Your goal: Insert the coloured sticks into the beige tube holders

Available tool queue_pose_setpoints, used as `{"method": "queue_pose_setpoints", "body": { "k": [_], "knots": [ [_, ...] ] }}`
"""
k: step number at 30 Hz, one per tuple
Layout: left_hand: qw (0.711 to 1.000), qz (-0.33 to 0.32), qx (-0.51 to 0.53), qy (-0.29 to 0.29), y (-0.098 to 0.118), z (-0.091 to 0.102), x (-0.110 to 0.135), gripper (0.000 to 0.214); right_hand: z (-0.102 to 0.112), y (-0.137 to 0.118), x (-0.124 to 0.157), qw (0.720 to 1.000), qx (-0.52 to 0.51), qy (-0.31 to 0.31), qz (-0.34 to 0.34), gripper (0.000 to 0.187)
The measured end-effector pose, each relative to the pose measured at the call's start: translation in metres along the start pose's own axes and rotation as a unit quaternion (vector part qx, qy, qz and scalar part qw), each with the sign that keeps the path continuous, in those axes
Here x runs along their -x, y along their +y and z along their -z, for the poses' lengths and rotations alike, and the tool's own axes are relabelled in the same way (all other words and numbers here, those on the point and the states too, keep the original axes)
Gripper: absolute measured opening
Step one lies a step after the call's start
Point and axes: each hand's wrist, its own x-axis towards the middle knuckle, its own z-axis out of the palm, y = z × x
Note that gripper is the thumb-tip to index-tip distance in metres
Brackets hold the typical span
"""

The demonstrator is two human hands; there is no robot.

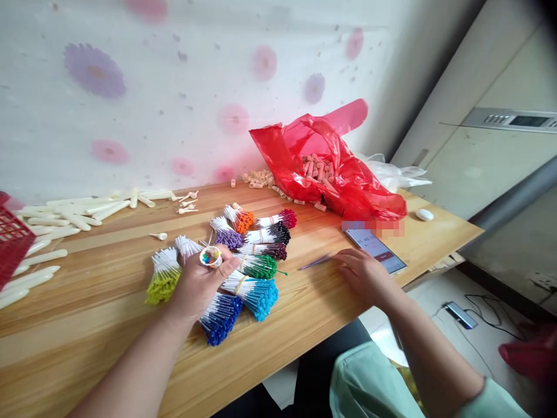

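My left hand (198, 281) is closed around a small white holder whose round end (210, 256) faces up and shows several coloured bits inside. It hovers over bundles of thin white sticks with coloured tips: yellow (163, 278), dark blue (220, 318), light blue (256, 295), green (260, 266), purple (228, 235), orange (241, 219), black (270, 233) and red (281, 219). Rubber bands hold some bundles together. At the table's right, my right hand (361, 276) is closed at the near end of slim tweezers (314, 262), which point left; the fingertips are partly hidden.
A red plastic bag (361, 186) of pinkish small parts (319, 168) lies at the back. A phone (376, 249) rests beside my right hand, with a white oval object (424, 215) beyond. Cream tubes (78, 215) and a red basket (13, 238) are at left.
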Motion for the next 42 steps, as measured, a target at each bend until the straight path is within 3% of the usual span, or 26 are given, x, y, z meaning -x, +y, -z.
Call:
{"method": "queue_pose_setpoints", "body": {
  "k": [5, 11, 14, 15, 16, 18, 20, 23, 27, 33, 42],
  "knots": [
    [1.0, 0.0, -0.005, -0.005, 0.0, -0.001, -0.001, 0.027, -0.003, -0.019, -0.016, 0.999, 0.019, -0.012, 0.04, 0.037],
    [1.0, -0.013, 0.013, -0.017, 0.004, 0.0, 0.001, 0.027, 0.008, -0.027, -0.032, 0.996, 0.016, -0.034, 0.086, 0.026],
    [1.0, -0.014, 0.011, -0.026, 0.009, 0.0, 0.003, 0.027, 0.03, -0.038, -0.031, 0.992, -0.069, 0.054, 0.092, 0.016],
    [0.999, -0.018, 0.009, -0.029, 0.01, -0.001, 0.003, 0.027, 0.037, -0.048, -0.029, 0.978, -0.142, 0.121, 0.094, 0.01],
    [0.999, -0.024, 0.008, -0.034, 0.012, -0.001, 0.003, 0.027, 0.044, -0.061, -0.028, 0.946, -0.236, 0.195, 0.104, 0.006],
    [0.999, -0.033, 0.011, -0.041, 0.014, -0.001, 0.003, 0.028, 0.054, -0.093, -0.024, 0.877, -0.366, 0.287, 0.124, 0.008],
    [0.998, -0.033, 0.019, -0.042, 0.016, -0.001, 0.003, 0.03, 0.058, -0.128, -0.021, 0.837, -0.398, 0.334, 0.174, 0.009],
    [0.999, -0.019, 0.023, -0.034, 0.016, -0.001, 0.004, 0.032, 0.057, -0.167, -0.021, 0.821, -0.387, 0.34, 0.247, 0.018],
    [0.999, -0.013, 0.027, -0.027, 0.015, -0.001, 0.005, 0.035, 0.05, -0.187, -0.028, 0.813, -0.382, 0.347, 0.269, 0.015],
    [0.999, -0.012, 0.042, -0.032, 0.009, -0.003, 0.005, 0.038, 0.042, -0.192, -0.035, 0.828, -0.333, 0.38, 0.244, 0.012],
    [0.998, -0.017, 0.039, -0.038, 0.01, -0.004, 0.005, 0.044, 0.033, -0.196, -0.036, 0.831, -0.346, 0.377, 0.219, 0.011]
  ]
}}
